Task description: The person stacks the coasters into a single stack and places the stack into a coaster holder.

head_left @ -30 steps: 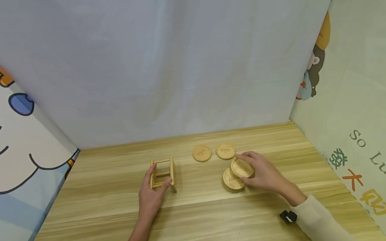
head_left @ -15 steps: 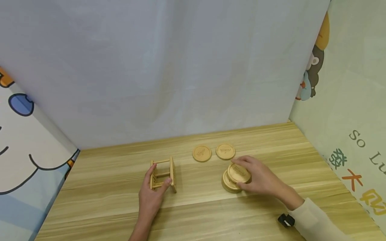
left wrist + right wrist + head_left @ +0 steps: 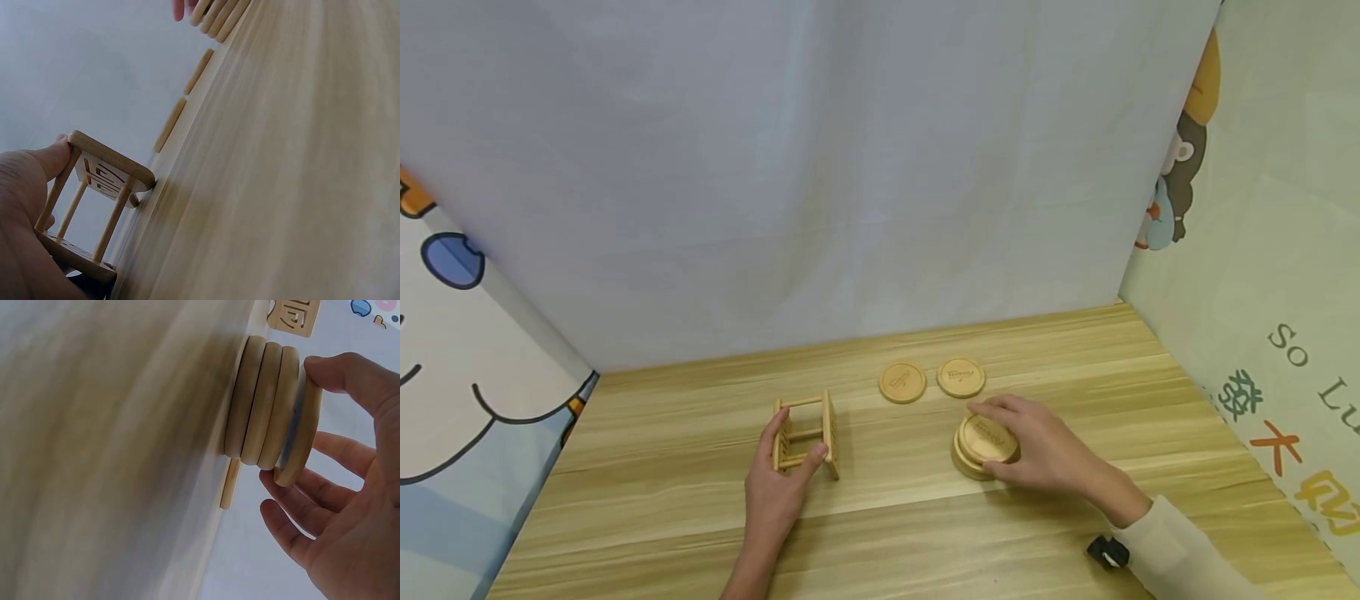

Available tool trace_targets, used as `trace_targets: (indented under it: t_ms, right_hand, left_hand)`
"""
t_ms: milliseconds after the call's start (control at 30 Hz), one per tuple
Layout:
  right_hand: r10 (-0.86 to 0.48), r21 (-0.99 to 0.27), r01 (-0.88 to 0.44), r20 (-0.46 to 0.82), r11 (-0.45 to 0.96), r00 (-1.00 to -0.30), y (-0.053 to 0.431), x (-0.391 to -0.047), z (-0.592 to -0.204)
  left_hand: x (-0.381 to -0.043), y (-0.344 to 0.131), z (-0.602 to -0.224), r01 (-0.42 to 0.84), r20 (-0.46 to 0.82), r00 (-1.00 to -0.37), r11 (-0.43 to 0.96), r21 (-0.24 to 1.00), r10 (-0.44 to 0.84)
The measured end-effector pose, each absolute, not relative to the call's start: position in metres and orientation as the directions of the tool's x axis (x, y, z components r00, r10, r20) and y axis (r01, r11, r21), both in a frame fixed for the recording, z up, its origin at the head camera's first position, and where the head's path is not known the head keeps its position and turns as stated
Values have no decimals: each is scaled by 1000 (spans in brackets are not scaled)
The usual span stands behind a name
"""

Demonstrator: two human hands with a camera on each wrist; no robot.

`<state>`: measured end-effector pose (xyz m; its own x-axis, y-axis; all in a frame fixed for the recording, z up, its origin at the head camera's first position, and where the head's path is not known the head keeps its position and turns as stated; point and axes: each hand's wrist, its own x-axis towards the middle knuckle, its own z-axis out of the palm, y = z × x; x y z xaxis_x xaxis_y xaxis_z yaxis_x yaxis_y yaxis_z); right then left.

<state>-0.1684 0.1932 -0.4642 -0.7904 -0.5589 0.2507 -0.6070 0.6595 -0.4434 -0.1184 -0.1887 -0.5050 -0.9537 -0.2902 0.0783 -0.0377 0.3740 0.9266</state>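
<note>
My left hand (image 3: 771, 504) grips a small wooden coaster holder (image 3: 830, 433), thumb on its right panel and fingers at the left one. The holder has two cut-out panels joined by round rods. My right hand (image 3: 1045, 450) pinches a round wooden coaster (image 3: 988, 437) by its edge, thumb on the near side. That coaster is slightly tilted over a stack of three more coasters (image 3: 253, 403), with a narrow gap between them in the right wrist view. In the head view it covers most of the stack, whose left rim shows.
Two flat coasters, a left one (image 3: 902, 382) and a right one (image 3: 961, 377), lie side by side behind the stack. A pale curtain (image 3: 850, 167) closes off the back of the wooden table (image 3: 662, 500). Printed cloth (image 3: 1262, 250) hangs at the right.
My right hand has moved left and slightly toward me with its coaster, which now sits more squarely over the stack. The left hand and the holder have not moved.
</note>
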Motion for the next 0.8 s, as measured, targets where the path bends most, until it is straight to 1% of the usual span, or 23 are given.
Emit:
trace_targets:
  t_ms: [333,800]
  right_hand:
    - [-571,-426,-618,250,661,-782,191,-166,-465]
    - [-568,-402,-623,261,671,-780,189,-166,-466]
  left_hand:
    - [-119,-191,-504,-72,33,-961,364,928,-273]
    - [-119,-191,-505,-67,39,-961,364,929,-275]
